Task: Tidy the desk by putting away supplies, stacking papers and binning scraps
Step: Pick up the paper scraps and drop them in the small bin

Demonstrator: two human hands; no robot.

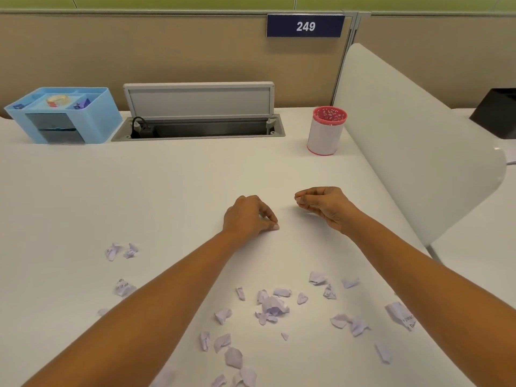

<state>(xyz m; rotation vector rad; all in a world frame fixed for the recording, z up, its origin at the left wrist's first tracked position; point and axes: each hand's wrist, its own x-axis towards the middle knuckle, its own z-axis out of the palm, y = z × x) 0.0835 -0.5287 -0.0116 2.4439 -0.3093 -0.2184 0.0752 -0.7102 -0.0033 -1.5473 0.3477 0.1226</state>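
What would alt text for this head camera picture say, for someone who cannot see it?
Two bare hands, left hand and right hand, reach over a white desk strewn with torn paper scraps. A blue organizer and a pink-rimmed cup stand at the back.

Left grip [252, 216] and right grip [324, 203] pinched

1. Your left hand [248, 216] and right hand [325, 203] are bare, no gloves, rings or watch
2. Your forearms are bare right to the frame edge, no sleeves showing
3. Your nails are short
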